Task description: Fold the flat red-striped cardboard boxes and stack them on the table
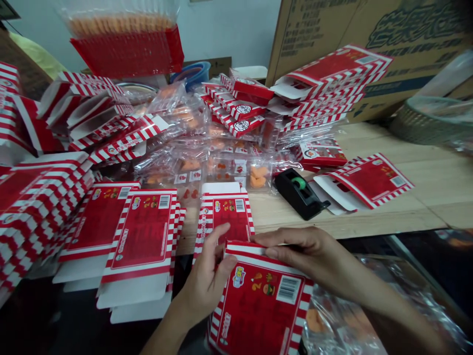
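A red box with white stripes (258, 301) is held low in front of me, barcode side up. My left hand (207, 281) grips its left top corner, thumb on the face and fingers raised behind. My right hand (306, 251) lies along its top edge, fingers pressed on the flap. Just beyond it a flat box of the same kind (225, 212) lies on the table's front edge.
Stacks of flat red-striped boxes (144, 236) cover the left and far side of the wooden table (424, 177). Clear packets of orange pieces (236, 167) lie in the middle. A black tape dispenser (301, 192) stands right of centre. Big cardboard cartons (369, 29) rise behind.
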Demonstrator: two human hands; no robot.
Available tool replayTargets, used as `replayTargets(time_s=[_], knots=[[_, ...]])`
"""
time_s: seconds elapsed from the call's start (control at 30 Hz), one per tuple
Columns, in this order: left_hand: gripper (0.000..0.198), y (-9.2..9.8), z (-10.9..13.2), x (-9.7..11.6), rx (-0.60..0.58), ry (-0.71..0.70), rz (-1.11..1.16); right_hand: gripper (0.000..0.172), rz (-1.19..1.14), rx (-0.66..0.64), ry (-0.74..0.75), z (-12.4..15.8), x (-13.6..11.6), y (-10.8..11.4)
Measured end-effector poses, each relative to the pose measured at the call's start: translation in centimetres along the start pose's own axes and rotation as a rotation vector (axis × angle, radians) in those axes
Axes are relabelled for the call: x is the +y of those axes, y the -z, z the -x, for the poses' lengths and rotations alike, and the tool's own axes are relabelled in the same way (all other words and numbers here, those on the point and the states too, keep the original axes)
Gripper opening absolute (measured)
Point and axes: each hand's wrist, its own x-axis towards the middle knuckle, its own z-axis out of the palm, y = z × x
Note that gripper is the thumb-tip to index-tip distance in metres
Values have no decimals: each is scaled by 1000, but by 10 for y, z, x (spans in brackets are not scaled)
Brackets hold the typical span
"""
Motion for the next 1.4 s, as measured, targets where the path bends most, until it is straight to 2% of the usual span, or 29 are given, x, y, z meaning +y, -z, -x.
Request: replayTargets(time_s=[0.07,0.13,0.17,0.23,0.3,0.33,0.47,0.53,0.6,0.63,0.67,0.7,0.73,0.77,0.83,0.87,0.93,1.03,1.13,1.27,1.4], knots=[[32,3,0,-1,34,-87,-123,23,30,-87,60,4,1,3],[26,6,1,-1,100,-145,-187,26,33,-95,85,9,3,5],[24,7,1,-2,141,-153,-200,26,7,-48,79,12,5,4],[22,7,0,-3,213,-145,-216,20,-85,125,64,17,12,0],[21,4,0,-4,259,-121,-228,15,-149,284,95,22,21,-7],[21,3,1,-5,278,-112,-228,17,-152,321,133,24,25,-11],[19,-6,3,-9,336,-20,-189,38,-48,296,255,32,40,-25],[19,-9,5,-10,315,25,-168,34,-53,233,237,34,45,-22],[21,-8,3,-9,318,46,-140,25,-67,171,202,32,52,-6],[22,-6,1,-7,352,52,-108,28,-36,215,168,29,57,7],[22,-3,-2,-4,409,53,-56,36,22,318,122,26,63,24],[22,2,-6,-1,480,44,18,41,100,490,65,21,70,43],[22,8,-11,4,559,11,109,42,202,727,-34,15,78,63],[21,15,-16,9,623,-35,207,44,245,850,-92,9,86,83],[21,29,-26,19,675,-150,359,43,250,884,-187,-2,101,117],[20,35,-30,24,649,-195,380,42,226,839,-232,-6,108,129],[16,42,-34,32,510,-210,284,41,155,718,-300,-10,116,141],[11,39,-35,38,188,-142,-15,43,27,624,-309,-4,122,138],[18,26,-37,40,-70,-74,-152,49,-62,645,-273,10,132,127],[22,6,-43,41,-251,-9,-125,46,-48,705,-254,18,153,119],[23,-5,-44,41,-356,-1,-105,28,55,759,-285,14,159,116]])
